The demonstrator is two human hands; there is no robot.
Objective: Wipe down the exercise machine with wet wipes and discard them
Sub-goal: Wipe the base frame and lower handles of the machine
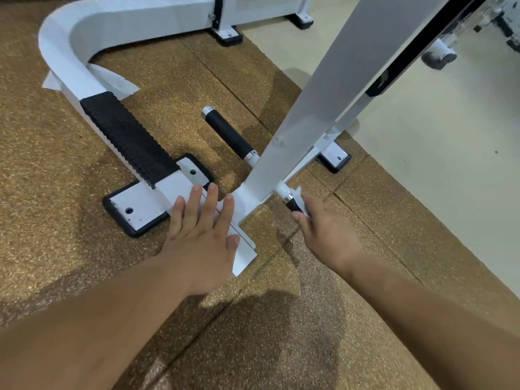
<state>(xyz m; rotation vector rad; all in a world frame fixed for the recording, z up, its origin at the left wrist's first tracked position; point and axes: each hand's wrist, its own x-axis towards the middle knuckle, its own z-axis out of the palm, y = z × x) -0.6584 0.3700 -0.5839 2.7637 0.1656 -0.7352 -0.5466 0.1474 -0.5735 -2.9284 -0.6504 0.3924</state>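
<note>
A white exercise machine [304, 119] rises from the brown speckled floor on a slanted post. Two black-gripped handles stick out near its base. My right hand [323, 232] is closed around the near handle [291, 202], pressing a white wet wipe [302, 204] against it; most of the wipe is hidden under my fingers. My left hand [202, 235] lies flat, fingers spread, on the white base bar [244, 257] and holds nothing. The far handle [229, 133] is free.
A curved white frame with a black ribbed tread [126, 139] runs at the left, ending in a bolted foot plate [135, 206]. Another foot plate [334, 156] sits at the right. White paper [112, 80] lies under the curve. Pale smooth floor [436, 164] spreads to the right.
</note>
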